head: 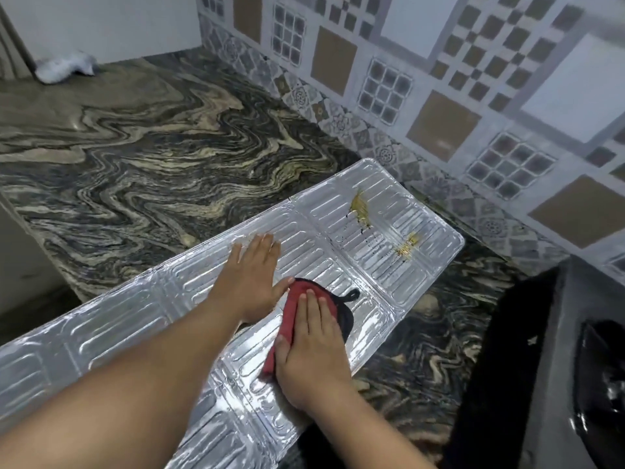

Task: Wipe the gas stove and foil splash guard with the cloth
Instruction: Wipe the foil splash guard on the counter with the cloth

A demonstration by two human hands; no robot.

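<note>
Both forearms reaching in from lower frame, wiping foil splash guard [355, 231] laid flat on marbled surface [135, 140].

Right hand [314, 340] at centre, fingers straight, pressing red cloth [297, 299] onto foil; left hand [252, 269] flat beside it, fingers extended, likely pinning the light sheet. Yellow stains [360, 208] toward upper right, not yet wiped. Gas stove [575, 367] at right edge.

A dark stone counter [142, 130] with swirling cream veins fills the corner, backed on the right by a tiled wall [439, 79] of grey, white and tan squares with a patterned border, a plain white wall [111, 22] behind, and a crumpled white rag [64, 67] in the far corner.
</note>
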